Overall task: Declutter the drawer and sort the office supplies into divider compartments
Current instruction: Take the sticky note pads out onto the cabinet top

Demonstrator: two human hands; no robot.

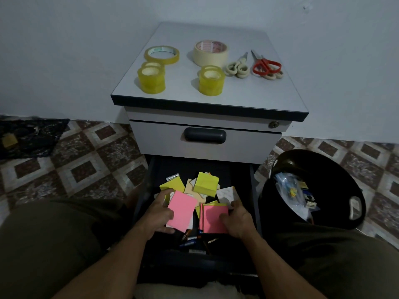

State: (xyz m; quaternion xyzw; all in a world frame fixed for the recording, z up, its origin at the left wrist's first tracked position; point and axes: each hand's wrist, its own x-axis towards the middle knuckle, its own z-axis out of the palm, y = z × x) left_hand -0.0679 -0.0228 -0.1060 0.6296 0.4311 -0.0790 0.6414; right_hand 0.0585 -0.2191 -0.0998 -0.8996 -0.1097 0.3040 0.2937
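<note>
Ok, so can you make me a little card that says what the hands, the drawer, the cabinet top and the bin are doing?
left hand: grips the pink sticky pad in the drawer
right hand: grips the second pink pad
drawer: open, holding the yellow sticky block, loose notes, and pens at the front
cabinet top: masking tape, clear tape, yellow tape stacks, red scissors, cream scissors
bin: black, on the floor right of the drawer, with scraps inside
</note>
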